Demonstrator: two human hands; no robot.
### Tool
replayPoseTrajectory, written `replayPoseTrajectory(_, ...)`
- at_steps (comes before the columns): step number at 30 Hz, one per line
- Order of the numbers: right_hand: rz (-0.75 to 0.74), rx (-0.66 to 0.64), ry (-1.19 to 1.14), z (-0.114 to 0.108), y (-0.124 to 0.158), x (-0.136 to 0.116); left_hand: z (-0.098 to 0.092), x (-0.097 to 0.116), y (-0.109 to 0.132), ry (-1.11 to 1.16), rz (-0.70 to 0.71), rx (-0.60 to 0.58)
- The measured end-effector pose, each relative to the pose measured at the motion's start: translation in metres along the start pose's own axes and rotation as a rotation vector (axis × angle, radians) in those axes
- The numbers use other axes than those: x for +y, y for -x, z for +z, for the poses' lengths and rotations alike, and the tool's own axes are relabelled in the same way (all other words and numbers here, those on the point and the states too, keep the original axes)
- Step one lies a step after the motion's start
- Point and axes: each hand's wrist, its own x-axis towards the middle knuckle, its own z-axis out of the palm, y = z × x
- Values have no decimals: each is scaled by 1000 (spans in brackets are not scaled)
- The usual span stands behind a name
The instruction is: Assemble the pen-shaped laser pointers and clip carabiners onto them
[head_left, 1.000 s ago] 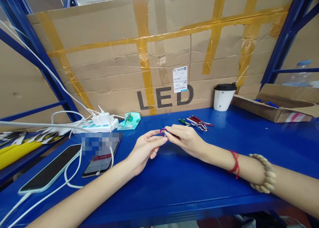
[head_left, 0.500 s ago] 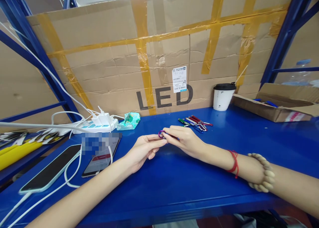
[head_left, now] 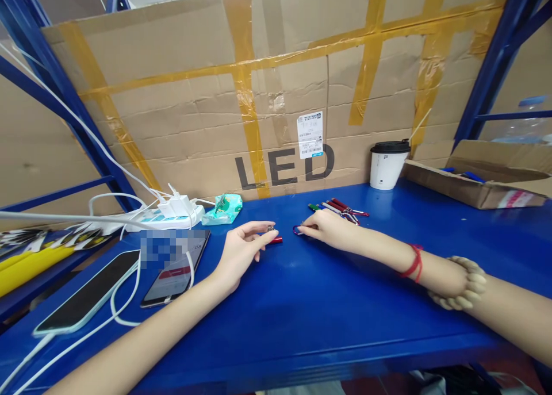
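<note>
My left hand (head_left: 244,248) is closed in a pinch, with a small silver metal piece (head_left: 271,229) between thumb and forefinger. A short red tube (head_left: 276,240) pokes out just past the thumb; whether it hangs from the silver piece or lies on the table, I cannot tell. Across a gap, my right hand (head_left: 326,227) pinches a purple carabiner (head_left: 295,230), whose curved end shows beyond the fingertips. Behind the right hand lies a bunch of coloured tubes with carabiners (head_left: 338,206), in green, blue and red, partly covered by the hand.
On the blue table (head_left: 276,320), two phones (head_left: 88,291) with white cables lie left. A power strip (head_left: 172,214) and green packet (head_left: 223,208) sit behind them. Back right are a lidded paper cup (head_left: 388,168) and open carton (head_left: 478,191). A large cardboard sheet (head_left: 194,125) stands behind.
My hands were together around the purple carabiner; now they are apart. The right hand has drawn away to the right with it, and the red tube has come into sight by the left hand.
</note>
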Motion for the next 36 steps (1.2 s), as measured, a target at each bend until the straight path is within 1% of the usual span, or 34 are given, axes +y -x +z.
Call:
replayPoseTrajectory(2,35,-53,24,-2,1,0,-2,-4,-4,-23,23,52)
replayPoseTrajectory(3,59,-52,47,-3,1,-1,-3,-6,-5,-40,27,70)
replayPoseTrajectory(5,106,-9,114,-8,2,-5,-4,-8,-7,-85,43,99)
replayPoseTrajectory(7,150,69,178,-14,3,-8,-5,-9,-6,-159,101,96)
replayPoseTrajectory(9,198,150,211,-18,4,-10,-4,-9,-5,-297,223,27)
replayPoseTrajectory(12,258,236,230,-21,5,-11,-1,-8,0,-605,440,-149)
replayPoseTrajectory(14,270,258,222,-20,5,-12,2,-8,2,-763,504,-238)
replayPoseTrajectory(15,269,258,213,-19,5,-12,2,-8,3,-812,508,-253)
replayPoseTrajectory(16,263,254,203,-18,5,-12,2,-8,2,-846,503,-242)
replayPoseTrajectory(17,255,248,193,-17,5,-12,1,-8,2,-870,498,-207)
replayPoseTrajectory(20,231,222,176,-12,5,-13,-6,-8,-4,-945,493,-51)
replayPoseTrajectory(21,221,213,171,-10,5,-14,-9,-9,-6,-981,493,-16)
replayPoseTrajectory(23,194,198,153,-6,6,-16,-16,-11,-12,-1077,481,6)
replayPoseTrajectory(26,148,188,91,-1,7,-19,-24,-16,-19,-1193,396,-34)
replayPoseTrajectory(29,94,186,26,4,8,-22,-29,-20,-24,-1188,312,-127)
replayPoseTrajectory(32,1,176,-16,8,9,-24,-31,-23,-26,-1110,317,-179)
replayPoseTrajectory(34,-78,144,-31,10,10,-26,-31,-26,-27,-1060,340,-179)
replayPoseTrajectory(36,-138,99,-31,12,11,-27,-29,-29,-27,-1006,354,-156)
